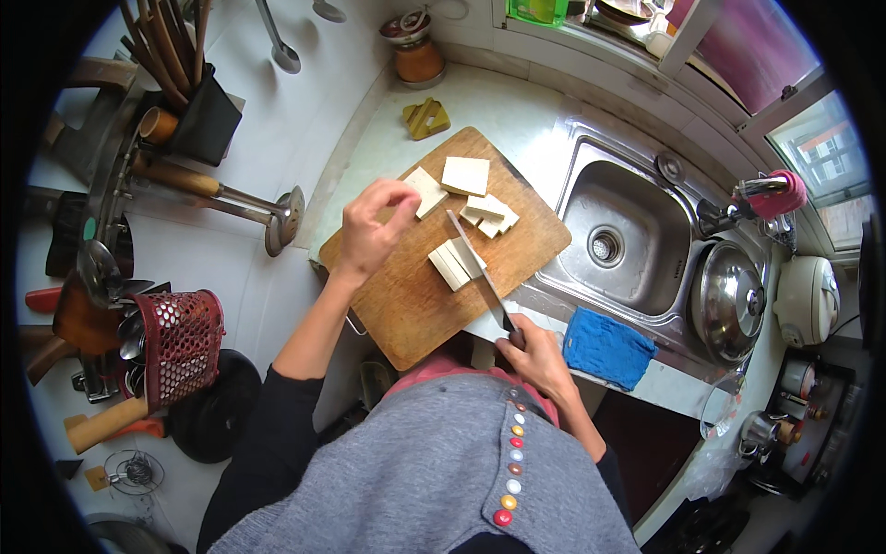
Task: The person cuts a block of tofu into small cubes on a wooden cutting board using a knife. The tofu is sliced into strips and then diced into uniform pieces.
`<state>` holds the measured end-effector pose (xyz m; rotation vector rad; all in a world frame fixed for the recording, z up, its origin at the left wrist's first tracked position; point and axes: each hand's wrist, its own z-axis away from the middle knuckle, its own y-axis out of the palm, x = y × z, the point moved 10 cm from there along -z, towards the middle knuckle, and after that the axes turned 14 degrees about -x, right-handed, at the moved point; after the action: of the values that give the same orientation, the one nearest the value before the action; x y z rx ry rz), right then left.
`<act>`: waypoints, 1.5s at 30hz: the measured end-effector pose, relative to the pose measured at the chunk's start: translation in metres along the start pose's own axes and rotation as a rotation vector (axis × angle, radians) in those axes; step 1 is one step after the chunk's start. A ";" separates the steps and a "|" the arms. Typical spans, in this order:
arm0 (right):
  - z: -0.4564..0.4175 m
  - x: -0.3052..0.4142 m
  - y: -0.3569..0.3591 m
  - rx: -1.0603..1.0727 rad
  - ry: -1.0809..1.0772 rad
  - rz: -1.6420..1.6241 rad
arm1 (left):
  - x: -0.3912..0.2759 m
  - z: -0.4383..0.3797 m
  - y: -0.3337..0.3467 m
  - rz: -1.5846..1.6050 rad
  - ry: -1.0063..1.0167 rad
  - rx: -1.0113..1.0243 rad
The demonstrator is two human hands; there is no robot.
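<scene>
My right hand [536,353] grips the handle of a kitchen knife [477,260], whose blade lies along the right side of a sliced block of what looks like tofu [453,264]. That block rests on a wooden cutting board [408,318]. My left hand [377,221] is raised over the board's left part, thumb and fingertips close together; whether something small is between them cannot be told. Just beyond it is a white slab [426,190], beside another square slab [466,175]. Smaller cut pieces [490,215] lie piled to the right, above the knife tip.
A steel sink [626,235] is to the right, with a pot lid [730,301] beside it. A blue cloth [609,348] lies at the counter's front edge. A yellow-green trivet [426,118] and a brown jar [418,59] stand behind the board. Utensils hang at left.
</scene>
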<state>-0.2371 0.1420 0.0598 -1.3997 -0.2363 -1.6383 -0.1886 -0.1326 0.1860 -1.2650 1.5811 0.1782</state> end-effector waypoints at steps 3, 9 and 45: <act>0.014 -0.005 -0.029 -0.063 0.071 0.030 | 0.028 0.038 0.015 -0.162 0.125 0.259; 0.042 -0.051 -0.060 -0.185 0.230 -0.071 | 0.045 0.092 0.079 -0.253 0.446 0.776; 0.064 -0.084 -0.070 -0.238 0.240 0.002 | 0.059 0.113 0.153 -0.512 0.740 0.880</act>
<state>-0.2526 0.2655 0.0377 -1.3577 0.1019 -1.8607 -0.2315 -0.0289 0.0209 -0.9851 1.5473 -1.2993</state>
